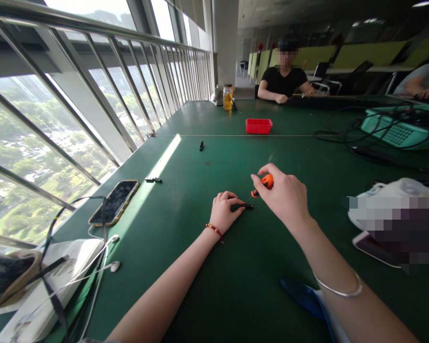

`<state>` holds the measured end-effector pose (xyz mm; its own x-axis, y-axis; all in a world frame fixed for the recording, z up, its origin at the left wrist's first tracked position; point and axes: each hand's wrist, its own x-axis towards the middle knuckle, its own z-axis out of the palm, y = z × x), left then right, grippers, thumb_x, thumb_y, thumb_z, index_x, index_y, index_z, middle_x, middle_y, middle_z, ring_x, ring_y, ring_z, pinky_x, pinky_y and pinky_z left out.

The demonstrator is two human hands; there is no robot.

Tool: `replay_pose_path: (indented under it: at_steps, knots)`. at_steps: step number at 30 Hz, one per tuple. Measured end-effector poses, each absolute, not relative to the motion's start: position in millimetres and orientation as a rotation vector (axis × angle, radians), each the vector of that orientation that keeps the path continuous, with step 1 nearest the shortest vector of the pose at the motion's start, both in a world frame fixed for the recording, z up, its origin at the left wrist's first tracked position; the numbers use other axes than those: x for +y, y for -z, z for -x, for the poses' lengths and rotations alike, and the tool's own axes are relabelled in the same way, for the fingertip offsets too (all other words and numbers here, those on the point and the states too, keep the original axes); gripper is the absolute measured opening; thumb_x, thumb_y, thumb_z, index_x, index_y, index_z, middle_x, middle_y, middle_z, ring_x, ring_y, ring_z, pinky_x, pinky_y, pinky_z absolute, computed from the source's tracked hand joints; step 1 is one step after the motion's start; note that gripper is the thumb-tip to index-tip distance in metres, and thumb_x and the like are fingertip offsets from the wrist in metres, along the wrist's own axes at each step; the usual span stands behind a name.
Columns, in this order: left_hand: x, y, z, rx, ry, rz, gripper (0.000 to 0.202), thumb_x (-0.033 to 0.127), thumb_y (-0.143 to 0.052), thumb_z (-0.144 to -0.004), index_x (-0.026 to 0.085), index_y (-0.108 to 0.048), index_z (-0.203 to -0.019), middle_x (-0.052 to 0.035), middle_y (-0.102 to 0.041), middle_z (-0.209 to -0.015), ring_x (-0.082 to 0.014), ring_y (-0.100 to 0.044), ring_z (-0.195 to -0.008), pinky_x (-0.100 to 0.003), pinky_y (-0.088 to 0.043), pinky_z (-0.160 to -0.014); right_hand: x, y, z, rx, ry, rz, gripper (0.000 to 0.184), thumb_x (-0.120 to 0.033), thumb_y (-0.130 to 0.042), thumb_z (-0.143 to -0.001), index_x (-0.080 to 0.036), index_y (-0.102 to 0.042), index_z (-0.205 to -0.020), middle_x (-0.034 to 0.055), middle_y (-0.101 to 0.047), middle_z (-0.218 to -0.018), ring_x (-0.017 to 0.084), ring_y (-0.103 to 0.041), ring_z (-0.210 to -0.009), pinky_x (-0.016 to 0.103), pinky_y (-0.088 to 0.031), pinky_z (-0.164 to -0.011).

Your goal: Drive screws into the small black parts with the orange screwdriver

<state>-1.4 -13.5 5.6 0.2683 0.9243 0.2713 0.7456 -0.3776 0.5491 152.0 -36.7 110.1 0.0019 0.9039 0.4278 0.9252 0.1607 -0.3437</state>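
Observation:
My left hand (pixel 224 213) pinches a small black bar-shaped part (pixel 249 206) against the green table (pixel 186 267). In my right hand (pixel 285 196) is a screwdriver with an orange and black handle (pixel 267 181). Its thin shaft slants down to the left, and the tip meets the black part or lies very close to it; I cannot tell which. Two more small black pieces (pixel 153 180) lie to the left on the table, and another black piece (pixel 201 146) sits farther back.
A red bin (pixel 258 126) stands mid-table, with a jar (pixel 228 97) behind it. Left lie a phone (pixel 115 202), earphones (pixel 114 267) and a white box (pixel 57 281). A turquoise basket (pixel 396 128) with cables is at right. A person in black (pixel 284 81) sits opposite.

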Motion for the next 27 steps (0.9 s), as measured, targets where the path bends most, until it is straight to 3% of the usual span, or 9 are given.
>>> replay_pose_path:
  at_steps: [4,11,15,18,20,24,27]
  knots:
    - [-13.8,-6.9,1.2,1.534,-0.798,-2.227,0.012,0.028,-0.065,-0.076,0.027,-0.072,-0.087,-0.0014,-0.061,-0.099,-0.0206,-0.050,-0.098,-0.040,-0.039,-0.092,-34.8,-109.5,-154.7,-1.873,-0.134,1.560,0.047,-0.046,-0.050,-0.075,-0.022,-0.045,-0.115,0.0005,-0.059,-0.070,0.017,-0.055,-0.055,0.024,-0.034,-0.045]
    - [-13.8,-6.9,1.1,1.532,-0.811,-2.232,0.012,0.028,-0.065,-0.076,0.027,-0.072,-0.087,-0.0017,-0.061,-0.099,-0.0209,-0.050,-0.097,-0.039,-0.039,-0.090,-34.5,-109.8,-153.9,-1.843,-0.129,1.598,0.045,-0.064,-0.048,-0.074,-0.022,-0.055,-0.086,-0.0012,-0.054,-0.056,0.016,-0.052,-0.050,0.024,-0.032,-0.044]
    - [-13.6,-6.7,1.5,1.528,-0.807,-2.222,0.013,0.028,-0.065,-0.076,0.028,-0.072,-0.088,-0.0015,-0.060,-0.099,-0.0208,-0.049,-0.098,-0.039,-0.039,-0.091,-34.5,-110.9,-154.8,-1.885,-0.076,1.574,0.033,-0.051,-0.043,-0.082,-0.022,-0.057,-0.088,0.0002,-0.056,-0.060,0.016,-0.054,-0.054,0.024,-0.033,-0.047]
    - [-13.8,-7.1,1.6,1.527,-0.805,-2.223,0.012,0.028,-0.065,-0.076,0.028,-0.072,-0.087,-0.0015,-0.060,-0.100,-0.0209,-0.049,-0.099,-0.039,-0.038,-0.091,-35.3,-112.6,-155.0,-1.924,-0.132,1.513,0.032,-0.039,-0.049,-0.077,-0.021,-0.052,-0.103,0.0001,-0.057,-0.067,0.016,-0.054,-0.057,0.024,-0.034,-0.048]
    - [-13.9,-7.2,1.5,1.525,-0.808,-2.229,0.012,0.028,-0.065,-0.076,0.028,-0.072,-0.087,-0.0016,-0.060,-0.100,-0.0208,-0.049,-0.098,-0.039,-0.038,-0.091,-35.6,-112.4,-154.7,-1.924,-0.211,1.497,0.035,-0.040,-0.052,-0.075,-0.021,-0.051,-0.105,-0.0007,-0.057,-0.067,0.015,-0.053,-0.056,0.024,-0.036,-0.048]
    - [-14.1,-6.9,1.5,1.528,-0.806,-2.237,0.013,0.028,-0.065,-0.077,0.027,-0.072,-0.088,-0.0017,-0.060,-0.099,-0.0207,-0.049,-0.097,-0.039,-0.039,-0.090,-34.8,-110.4,-156.0,-1.962,-0.302,1.545,0.033,-0.052,-0.045,-0.080,-0.022,-0.059,-0.084,0.0003,-0.059,-0.062,0.016,-0.054,-0.055,0.025,-0.036,-0.049]
    - [-14.1,-6.3,1.7,1.533,-0.802,-2.238,0.013,0.029,-0.064,-0.077,0.027,-0.072,-0.088,-0.0018,-0.060,-0.099,-0.0208,-0.050,-0.097,-0.039,-0.039,-0.090,-32.6,-115.4,-162.4,-2.044,-0.386,1.458,0.035,-0.050,-0.044,-0.083,-0.022,-0.062,-0.072,0.0018,-0.064,-0.066,0.017,-0.058,-0.061,0.026,-0.038,-0.054]
